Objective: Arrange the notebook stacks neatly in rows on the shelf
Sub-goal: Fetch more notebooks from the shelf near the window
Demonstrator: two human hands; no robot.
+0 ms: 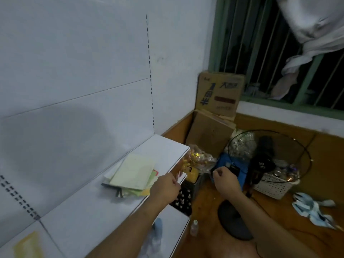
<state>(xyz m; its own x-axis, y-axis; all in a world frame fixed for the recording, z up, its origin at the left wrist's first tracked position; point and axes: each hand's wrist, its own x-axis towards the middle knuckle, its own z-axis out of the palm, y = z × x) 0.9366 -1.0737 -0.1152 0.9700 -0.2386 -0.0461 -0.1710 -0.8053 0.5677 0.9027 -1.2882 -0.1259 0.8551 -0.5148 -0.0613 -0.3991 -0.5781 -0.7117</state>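
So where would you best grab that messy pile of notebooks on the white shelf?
Probably by the near right corner of the notebook pile, coming in from the shelf's open front edge. The notebooks lie flat and fanned out, the wall blocks the far side, and the left hand is already at that corner, thumb above and fingers below.

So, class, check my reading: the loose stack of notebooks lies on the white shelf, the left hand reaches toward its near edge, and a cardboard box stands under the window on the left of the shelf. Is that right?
Not quite. The head view shows the cardboard box on the right of the white shelf, not the left. The rest holds: the stack of notebooks lies on the shelf and the left hand reaches toward its near edge.
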